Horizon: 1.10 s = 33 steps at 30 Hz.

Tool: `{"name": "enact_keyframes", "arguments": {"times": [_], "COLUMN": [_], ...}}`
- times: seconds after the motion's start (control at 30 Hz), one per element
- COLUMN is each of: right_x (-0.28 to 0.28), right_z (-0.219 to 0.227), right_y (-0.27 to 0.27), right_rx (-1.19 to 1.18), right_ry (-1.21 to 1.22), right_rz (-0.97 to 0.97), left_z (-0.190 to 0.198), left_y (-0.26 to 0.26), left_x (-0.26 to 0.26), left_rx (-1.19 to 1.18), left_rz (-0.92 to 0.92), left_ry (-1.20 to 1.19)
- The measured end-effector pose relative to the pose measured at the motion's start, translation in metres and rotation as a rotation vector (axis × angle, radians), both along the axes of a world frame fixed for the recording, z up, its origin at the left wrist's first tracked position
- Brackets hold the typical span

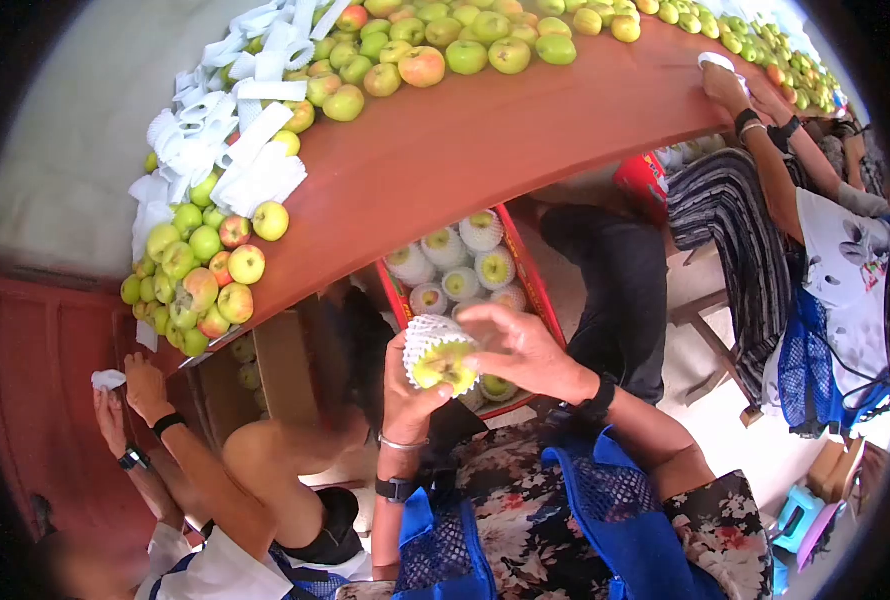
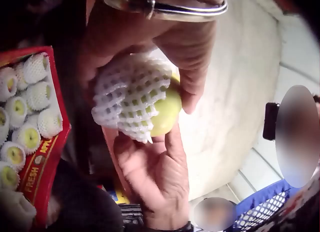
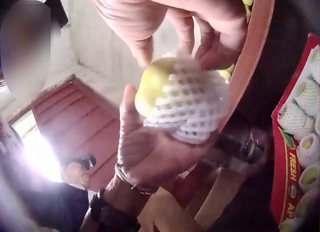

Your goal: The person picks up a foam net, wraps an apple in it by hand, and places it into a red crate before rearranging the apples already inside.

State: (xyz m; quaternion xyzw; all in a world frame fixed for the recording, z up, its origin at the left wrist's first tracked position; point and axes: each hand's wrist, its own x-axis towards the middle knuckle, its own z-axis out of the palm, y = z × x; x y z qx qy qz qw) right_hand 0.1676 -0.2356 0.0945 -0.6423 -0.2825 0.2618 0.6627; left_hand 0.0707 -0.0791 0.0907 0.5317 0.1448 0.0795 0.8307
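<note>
Between both hands is a yellow-green apple (image 1: 443, 370) with a white foam net sleeve (image 1: 427, 332) over much of it. My left hand (image 1: 401, 400) holds the sleeved apple from the side, its thumb near the bare end. My right hand (image 1: 537, 358) grips it from the other side, thumb by the apple's bare part and fingers at the net. In the right wrist view, bare yellow skin of the apple (image 3: 152, 86) shows beyond the net's edge. Just below the hands stands a red-edged box (image 2: 56, 142) of sleeved apples.
A long reddish-brown table (image 1: 415, 150) curves ahead, bearing heaped apples (image 1: 465, 45) and a pile of white foam sleeves (image 1: 230, 130). People work at left and right; one person's hands (image 1: 130, 395) hold something white. An open cardboard box (image 1: 290, 370) with apples stands under the table.
</note>
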Motion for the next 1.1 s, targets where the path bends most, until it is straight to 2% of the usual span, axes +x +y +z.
{"name": "enact_keyframes", "arguments": {"times": [0.03,0.07,0.17,0.2,0.4,0.5,0.63,0.8,0.9,1.0,1.1], "right_x": [0.001,-0.002,0.002,-0.001,-0.004,-0.008,-0.007,-0.006,-0.004,-0.001,0.008], "right_z": [0.001,-0.010,-0.011,-0.014,-0.023,-0.026,-0.023,-0.023,-0.023,-0.018,-0.001], "right_y": [0.000,0.006,0.002,0.004,0.012,0.015,0.013,0.014,0.017,0.014,0.003], "right_rx": [-0.038,0.051,0.093,0.119,-0.102,-0.074,-0.093,-0.072,-0.111,-0.088,-0.009], "right_ry": [-0.041,-0.015,0.257,0.140,-0.318,-0.390,-0.424,-0.390,-0.526,-0.467,-0.031], "right_rz": [0.043,-0.030,0.065,-0.010,-0.245,-0.314,-0.322,-0.300,-0.283,-0.171,-0.110], "left_z": [0.000,0.000,0.003,0.003,-0.008,-0.012,-0.015,-0.019,-0.021,-0.023,-0.017], "left_y": [-0.001,-0.001,0.000,0.001,-0.003,-0.008,-0.010,-0.012,-0.009,-0.005,-0.001], "left_x": [0.000,-0.002,-0.007,-0.008,-0.007,-0.004,-0.002,0.002,0.004,0.002,-0.002], "left_rx": [0.006,0.013,0.044,0.051,0.146,0.062,0.265,0.331,0.304,0.231,0.202], "left_rz": [-0.012,-0.021,-0.055,-0.068,0.003,0.107,0.121,0.204,0.225,0.216,0.179], "left_ry": [0.005,0.012,0.038,0.050,0.037,0.031,-0.011,-0.068,-0.055,-0.030,-0.052]}}
